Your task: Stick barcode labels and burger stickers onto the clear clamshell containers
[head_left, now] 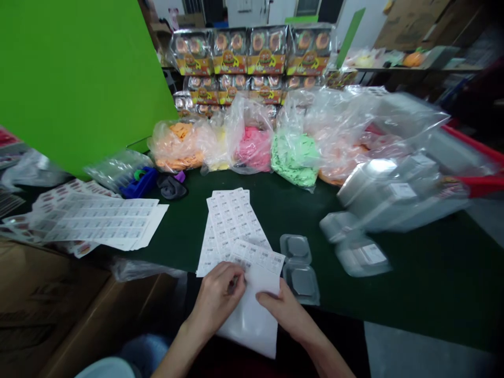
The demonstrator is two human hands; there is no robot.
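Note:
My right hand (284, 310) grips the edge of a label sheet (258, 310), thumb on top. Barcode labels fill the sheet's far end; the near part is bare white backing. My left hand (220, 294) is closed in a pinch over that sheet, at the border between labels and bare backing. Whatever lies between its fingertips is hidden. Under the far end of the held sheet, more label sheets (232, 215) lie stacked on the dark green table (185, 220). Just right of the sheet lies an opened clear plastic clamshell box (301, 283), its two halves side by side.
Blurred clear boxes (362, 254) with white labels lie and stand in stacks to the right, near a red crate (480, 184). Bags of orange, pink and green pieces (295, 157) line the back, before stacked burger-picture packs (265, 52). Printed sheets (106, 220) lie left.

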